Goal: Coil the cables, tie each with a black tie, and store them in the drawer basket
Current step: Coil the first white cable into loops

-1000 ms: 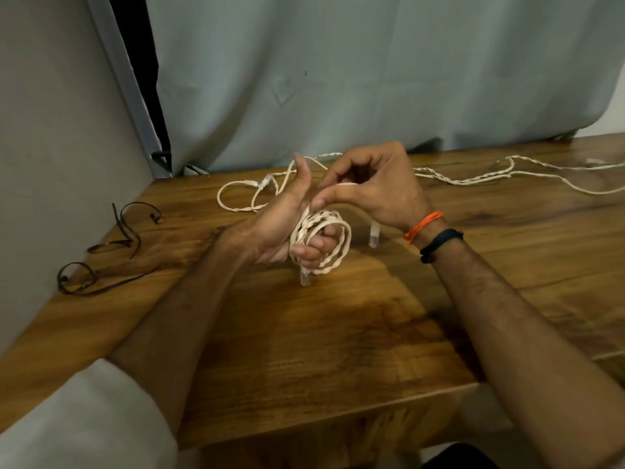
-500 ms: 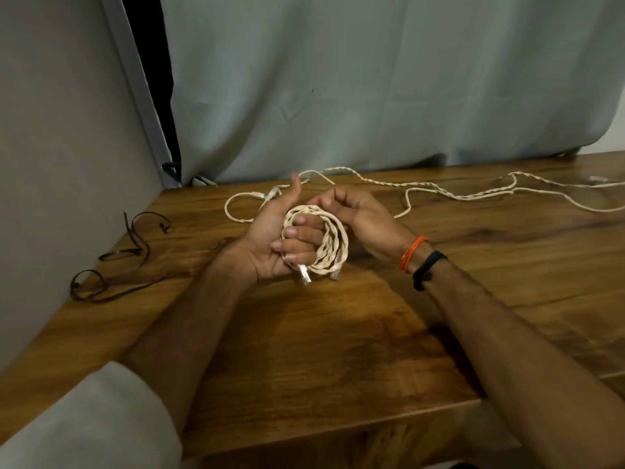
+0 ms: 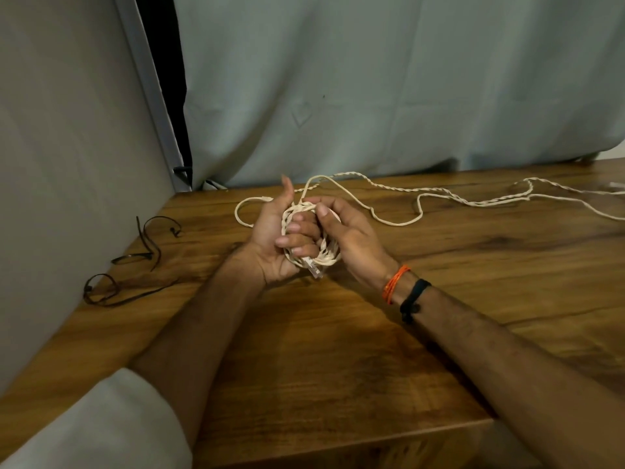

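A coil of cream twisted cable (image 3: 329, 258) sits wound around the fingers of my left hand (image 3: 270, 238), with a clear plug (image 3: 314, 269) hanging at its bottom. My right hand (image 3: 351, 238) closes on the coil's right side, thumb on top. From the coil the loose cable (image 3: 419, 211) trails back and to the right across the wooden table (image 3: 338, 350). Two black ties (image 3: 148, 245) lie at the table's left edge near the wall. No drawer basket is in view.
A grey wall runs along the left edge of the table. A pale curtain hangs behind the back edge. The table's front edge is near the bottom of the view. More cream cable (image 3: 575, 198) lies at the far right.
My right hand came down from above the coil and now grips its right side. The coil has grown tighter, and the loose cable has been drawn in toward my hands.
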